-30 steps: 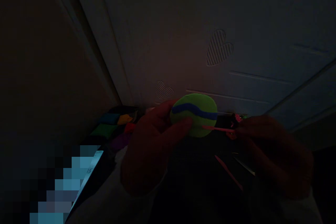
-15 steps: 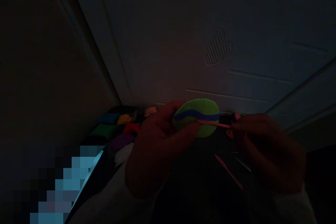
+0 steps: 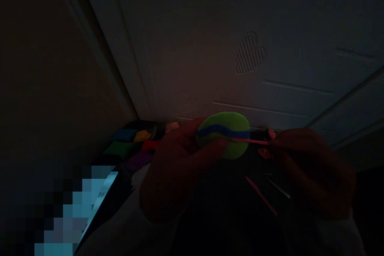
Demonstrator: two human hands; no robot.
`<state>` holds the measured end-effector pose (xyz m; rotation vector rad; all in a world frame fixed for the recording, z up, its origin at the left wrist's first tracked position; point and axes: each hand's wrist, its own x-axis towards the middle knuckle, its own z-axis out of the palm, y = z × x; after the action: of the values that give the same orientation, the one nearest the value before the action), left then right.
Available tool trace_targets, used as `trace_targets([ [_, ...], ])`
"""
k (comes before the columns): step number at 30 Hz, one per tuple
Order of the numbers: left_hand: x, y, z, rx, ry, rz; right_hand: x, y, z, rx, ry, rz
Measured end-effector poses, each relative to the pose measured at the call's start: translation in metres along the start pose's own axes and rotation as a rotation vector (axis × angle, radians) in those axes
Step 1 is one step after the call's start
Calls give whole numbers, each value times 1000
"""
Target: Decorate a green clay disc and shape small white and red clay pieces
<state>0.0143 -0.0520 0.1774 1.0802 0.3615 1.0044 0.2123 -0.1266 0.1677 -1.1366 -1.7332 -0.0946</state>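
A flat, rounded green clay disc (image 3: 234, 120) with a wavy blue stripe across it is held upright by my left hand (image 3: 180, 160). The left thumb presses on its front face, while the other fingers go behind it, partly hidden. My right hand (image 3: 312, 172) pinches a thin pink modelling tool (image 3: 255, 142). The tool's flat tip lies against the green disc just under the blue stripe, close to my left thumb. The picture is very dark, so finger detail is faint.
Several coloured packets, among them a green packet (image 3: 118, 149) and a purple packet (image 3: 139, 161), lie at the left. Another pink tool (image 3: 261, 195) and a thin pale tool (image 3: 279, 188) lie on the dark surface. A white panel (image 3: 204, 64) with heart reliefs stands behind.
The pink tool and my right hand have shifted slightly right, its tip sliding along below the blue stripe. My left hand and the disc have moved a little left.
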Motion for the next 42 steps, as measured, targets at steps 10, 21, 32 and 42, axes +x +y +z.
trace_targets([
  [10, 2, 5, -4, 11, -18, -9, -2, 4, -3, -1, 9, 22],
  [21, 4, 6, -5, -26, 26, -27, -3, 1, -12, 2, 64, 52],
  [32, -2, 5, -1, 32, -25, -85, 1, -9, 1, -43, -37, -4],
  [42, -2, 3, -3, 10, -19, -54, -2, -6, 3, -51, 25, 58],
])
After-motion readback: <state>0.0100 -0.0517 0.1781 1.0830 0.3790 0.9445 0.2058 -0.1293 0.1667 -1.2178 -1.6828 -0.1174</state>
